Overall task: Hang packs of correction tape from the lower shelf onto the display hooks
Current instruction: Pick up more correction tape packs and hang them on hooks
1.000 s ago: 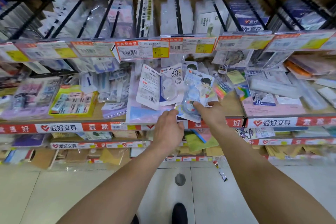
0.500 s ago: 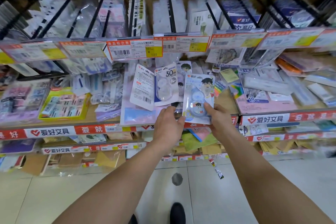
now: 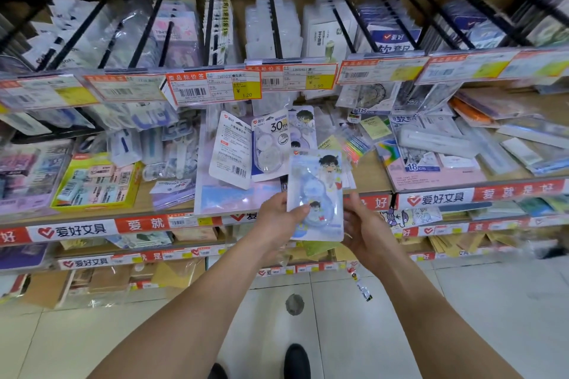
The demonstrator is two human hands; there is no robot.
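A pale blue correction tape pack [image 3: 320, 181] with a cartoon figure stands upright in front of the shelf edge, held by both hands. My left hand [image 3: 277, 220] grips its lower left side, thumb on the front. My right hand [image 3: 365, 229] holds its right edge and bottom corner. More correction tape packs lie on the lower shelf [image 3: 374, 172] behind: a 30 m pack [image 3: 271, 144], a white pack showing its back [image 3: 231, 151] and another cartoon pack [image 3: 303, 123]. Black display hooks [image 3: 274, 18] run above, loaded with hanging packs.
Price labels [image 3: 215, 88] line the hook ends. A yellow box of erasers [image 3: 95, 184] sits on the shelf at left, rulers and cases [image 3: 437, 144] at right. Lower shelves hold envelopes. Tiled floor and my shoe [image 3: 297, 358] are below.
The cartoon pack has come up off the shelf pile and toward me. It now stands upright, with my left hand joined to the right in holding it.
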